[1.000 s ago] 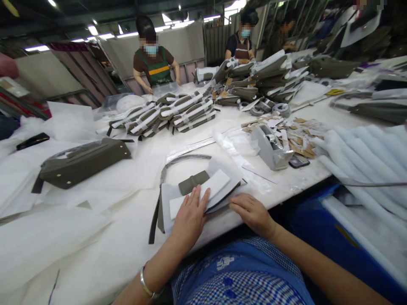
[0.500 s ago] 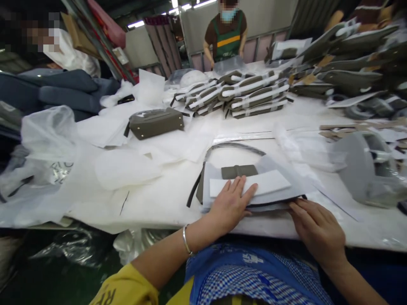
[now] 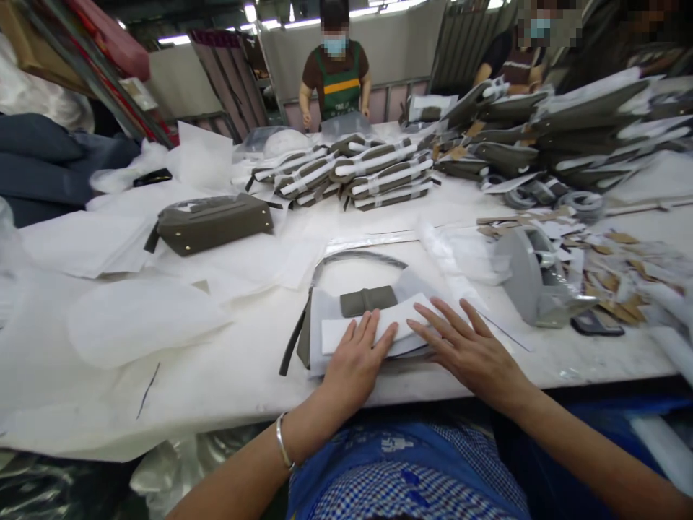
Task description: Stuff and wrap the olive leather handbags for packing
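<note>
Right in front of me lies an olive-green handbag [image 3: 304, 338], covered by a pale wrapping sheet [image 3: 319, 303]. Its handle [image 3: 360, 256] is wrapped in clear film and arches away from me, and an olive flap [image 3: 368, 300] shows on top. Across the bag rests a white foam strip [image 3: 336, 334]. My left hand [image 3: 356, 357] is spread flat on the strip and the bag's near edge. My right hand [image 3: 468, 350] is also open, its fingers fanned over the strip's right end. Neither hand grips anything.
Another olive handbag [image 3: 216, 225] stands at the left. Wrapped bags are piled at the back [image 3: 373, 170] and back right [image 3: 585, 123]. A grey tape dispenser [image 3: 528, 278] and a dark phone-like object [image 3: 597, 323] sit to the right. A masked person [image 3: 338, 79] stands across the table [image 3: 243, 375].
My right hand has left the bag's lower right edge and come up onto the foam strip, fingers spread. My left hand stays flat on the strip. The view has swung right.
</note>
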`<action>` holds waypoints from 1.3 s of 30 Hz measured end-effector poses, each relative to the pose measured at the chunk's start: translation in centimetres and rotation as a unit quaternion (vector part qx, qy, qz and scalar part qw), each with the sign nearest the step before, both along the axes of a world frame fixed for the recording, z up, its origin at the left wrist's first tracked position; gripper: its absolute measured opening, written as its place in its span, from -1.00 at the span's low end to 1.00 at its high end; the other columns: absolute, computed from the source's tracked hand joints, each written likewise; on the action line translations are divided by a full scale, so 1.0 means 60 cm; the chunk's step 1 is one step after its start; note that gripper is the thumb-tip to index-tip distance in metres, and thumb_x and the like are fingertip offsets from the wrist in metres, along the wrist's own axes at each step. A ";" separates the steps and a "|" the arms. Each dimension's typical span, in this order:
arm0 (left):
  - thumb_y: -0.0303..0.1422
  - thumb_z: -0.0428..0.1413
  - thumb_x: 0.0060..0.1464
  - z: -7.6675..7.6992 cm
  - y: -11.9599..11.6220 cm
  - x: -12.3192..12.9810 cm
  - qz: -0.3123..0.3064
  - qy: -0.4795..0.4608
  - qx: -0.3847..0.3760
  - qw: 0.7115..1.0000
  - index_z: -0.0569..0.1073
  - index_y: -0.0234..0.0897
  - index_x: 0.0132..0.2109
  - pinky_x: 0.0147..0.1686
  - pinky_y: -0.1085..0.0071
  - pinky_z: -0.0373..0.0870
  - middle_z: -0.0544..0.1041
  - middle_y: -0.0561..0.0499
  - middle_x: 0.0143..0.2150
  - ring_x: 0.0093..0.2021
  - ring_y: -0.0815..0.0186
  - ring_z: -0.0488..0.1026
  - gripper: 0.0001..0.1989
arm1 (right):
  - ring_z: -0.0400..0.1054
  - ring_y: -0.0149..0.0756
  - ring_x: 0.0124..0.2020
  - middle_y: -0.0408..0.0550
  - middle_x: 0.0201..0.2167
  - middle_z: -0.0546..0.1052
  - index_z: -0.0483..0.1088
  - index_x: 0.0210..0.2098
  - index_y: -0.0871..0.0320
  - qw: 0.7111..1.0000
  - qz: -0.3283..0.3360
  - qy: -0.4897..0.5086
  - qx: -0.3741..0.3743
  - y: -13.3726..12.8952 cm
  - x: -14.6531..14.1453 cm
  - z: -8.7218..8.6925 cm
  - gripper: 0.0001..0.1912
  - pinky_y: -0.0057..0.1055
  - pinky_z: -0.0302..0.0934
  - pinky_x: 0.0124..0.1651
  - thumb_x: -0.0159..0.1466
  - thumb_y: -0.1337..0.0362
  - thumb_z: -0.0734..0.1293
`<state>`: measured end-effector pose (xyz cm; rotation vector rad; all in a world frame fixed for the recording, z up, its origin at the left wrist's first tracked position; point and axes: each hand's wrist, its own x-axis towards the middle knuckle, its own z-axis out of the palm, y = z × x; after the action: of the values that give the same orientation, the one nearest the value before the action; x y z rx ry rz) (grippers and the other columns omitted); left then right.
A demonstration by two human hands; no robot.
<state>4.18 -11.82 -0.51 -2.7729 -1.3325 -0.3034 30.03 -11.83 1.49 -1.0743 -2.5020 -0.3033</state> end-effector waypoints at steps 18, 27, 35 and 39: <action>-0.57 -0.16 0.27 -0.023 -0.008 0.067 0.027 0.033 0.071 0.997 0.09 -0.22 0.40 0.30 -0.11 0.16 0.14 -0.12 0.41 0.39 0.08 0.11 -0.41 | 0.34 -0.16 0.20 -0.05 0.11 0.52 0.37 0.18 0.04 0.984 -0.045 0.174 0.004 -0.031 0.018 -0.066 -0.54 -0.02 0.24 0.28 0.35 0.50 0.22; -0.54 -0.11 0.27 -0.027 -0.006 0.066 0.020 0.026 0.094 0.995 0.08 -0.24 0.40 0.29 -0.08 0.18 0.13 -0.13 0.42 0.38 0.08 0.13 -0.42 | 0.52 -0.08 -0.07 0.14 0.10 0.50 0.23 0.26 0.09 0.668 -0.251 0.585 -0.386 -0.092 0.005 -0.086 -0.34 -0.12 0.47 -0.03 0.23 0.03 0.39; -0.56 -0.08 0.25 -0.030 -0.003 0.041 0.002 -0.003 0.125 0.992 0.03 -0.11 0.41 0.30 -0.01 0.14 0.16 -0.10 0.41 0.37 0.10 0.15 -0.36 | 0.39 -0.01 0.09 0.04 0.02 0.56 0.48 0.04 0.16 0.561 -0.181 0.636 -0.499 -0.054 -0.026 -0.022 -0.51 -0.01 0.15 0.26 0.20 0.03 0.41; -0.59 -0.11 0.23 -0.035 0.004 0.013 -0.001 -0.016 0.140 0.990 0.05 -0.09 0.41 0.32 0.00 0.10 0.14 -0.08 0.42 0.38 0.09 0.13 -0.35 | 0.37 -0.09 0.11 -0.01 0.03 0.54 0.45 0.02 0.10 0.500 -0.139 0.693 -0.500 -0.047 -0.056 -0.002 -0.54 -0.10 0.16 0.26 0.16 0.10 0.45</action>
<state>4.95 -11.58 -2.62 -2.5475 -1.1884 -0.4952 26.66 -14.66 1.38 -1.1810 -0.7455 1.5196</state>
